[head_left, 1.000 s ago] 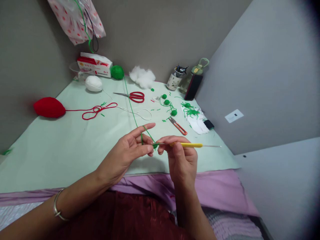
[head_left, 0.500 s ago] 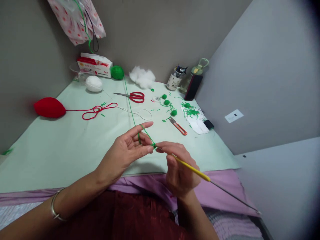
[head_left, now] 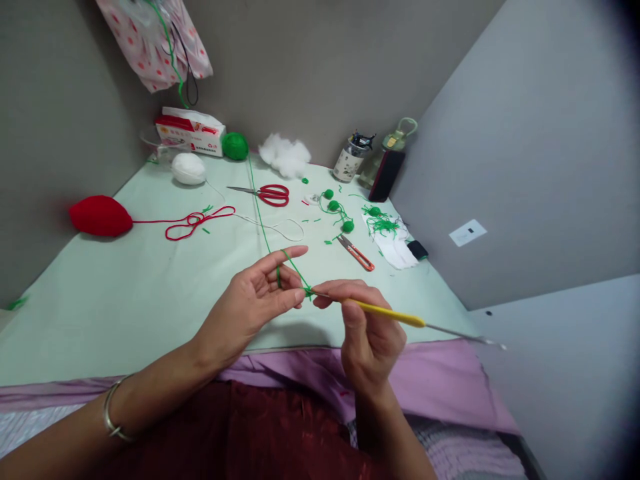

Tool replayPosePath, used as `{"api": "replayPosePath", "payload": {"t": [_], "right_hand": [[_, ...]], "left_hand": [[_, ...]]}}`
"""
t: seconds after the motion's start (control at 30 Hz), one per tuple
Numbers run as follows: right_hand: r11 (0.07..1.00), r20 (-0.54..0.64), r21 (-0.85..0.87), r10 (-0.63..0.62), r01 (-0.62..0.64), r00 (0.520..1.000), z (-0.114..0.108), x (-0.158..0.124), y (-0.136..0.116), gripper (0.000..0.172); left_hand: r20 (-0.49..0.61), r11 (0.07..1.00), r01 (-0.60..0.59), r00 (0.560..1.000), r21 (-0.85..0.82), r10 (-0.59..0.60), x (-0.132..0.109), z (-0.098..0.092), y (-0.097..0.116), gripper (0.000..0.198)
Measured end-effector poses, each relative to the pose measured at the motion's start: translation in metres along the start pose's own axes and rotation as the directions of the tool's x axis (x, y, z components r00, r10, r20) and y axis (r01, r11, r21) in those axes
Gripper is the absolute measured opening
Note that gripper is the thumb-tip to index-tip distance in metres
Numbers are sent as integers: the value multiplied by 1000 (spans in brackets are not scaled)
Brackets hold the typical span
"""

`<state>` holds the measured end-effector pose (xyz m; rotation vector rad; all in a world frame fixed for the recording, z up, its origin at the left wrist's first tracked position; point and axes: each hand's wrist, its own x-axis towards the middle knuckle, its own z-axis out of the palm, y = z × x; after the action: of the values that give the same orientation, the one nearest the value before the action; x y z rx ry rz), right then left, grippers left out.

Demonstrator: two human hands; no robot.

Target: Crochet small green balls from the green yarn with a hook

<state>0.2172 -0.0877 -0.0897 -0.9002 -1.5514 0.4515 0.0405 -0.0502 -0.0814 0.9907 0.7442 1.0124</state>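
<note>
"Holding that long hook [head_left: 393, 315] with the yellow handle, is that the right hand [head_left: 373, 327]?"

"Yes. Its thumb and fingers are closed on the hook. One metal end reaches a tiny green bit of yarn work [head_left: 309, 292]. The other end sticks out to the right, past the hand."

"Is the hook's tip in a loop?"

"I can't tell. It's too small to see."

"And the left hand [head_left: 255, 293]?"

"It pinches the tiny green bit, so that sits between the two hands, above the near side of the counter [head_left: 125, 320]. The pointing finger sticks out, and green yarn [head_left: 265, 233] goes over it."

"Where does the yarn come from?"

"The green ball [head_left: 235, 146] at the back, beside a red and white box [head_left: 205, 139]. It runs across the red scissors [head_left: 273, 195]."

"What else do you see?"

"Three little green balls [head_left: 333, 205] in a slanting line, with orange snips [head_left: 360, 256] near the closest one. White fluff [head_left: 285, 156] lies at the back. On the left are a fat red ball [head_left: 101, 215] and a white ball [head_left: 189, 169]."
</note>
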Motion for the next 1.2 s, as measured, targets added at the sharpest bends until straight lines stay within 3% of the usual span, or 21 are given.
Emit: {"api": "replayPosePath", "payload": {"t": [0.07, 0.17, 0.23, 0.3, 0.4, 0.57, 0.8, 0.93, 1.2], "right_hand": [[982, 61, -156, -102, 110, 993, -2, -2, 2, 28], [857, 139, -435, -241, 278, 961, -1, -8, 7, 36], [814, 142, -490, -278, 312, 950, 3, -12, 8, 42], [881, 55, -406, -243, 244, 968, 8, -14, 7, 41], [983, -36, -164, -94, 87, 995, 13, -12, 1, 25], [994, -56, 58, 96, -92, 994, 13, -7, -2, 19], [990, -135, 114, 94, -79, 986, 8, -4, 3, 21], [961, -93, 251, 143, -116, 985, 9, -1, 4, 18], [995, -76, 87, 55, -49, 996, 15, 0, 3, 28]], "left_hand": [[-28, 1000, -27, 999, 9, 27, 0, 1, -1, 55], [-48, 999, -37, 998, -3, 36, 0, 3, -1, 58], [-28, 997, 20, 999, -68, -22, 0, 5, 0, 59], [24, 977, 117, 993, -176, -114, -1, 8, 2, 60], [86, 934, 205, 978, -291, -188, -1, 10, 5, 59], [75, 927, 202, 979, -316, -188, 0, 9, 6, 54], [47, 939, 167, 986, -301, -161, 2, 1, 7, 44], [27, 968, 104, 995, -229, -100, 0, 4, 4, 41], [23, 996, 38, 999, -81, -36, -1, 7, -1, 32]]}}
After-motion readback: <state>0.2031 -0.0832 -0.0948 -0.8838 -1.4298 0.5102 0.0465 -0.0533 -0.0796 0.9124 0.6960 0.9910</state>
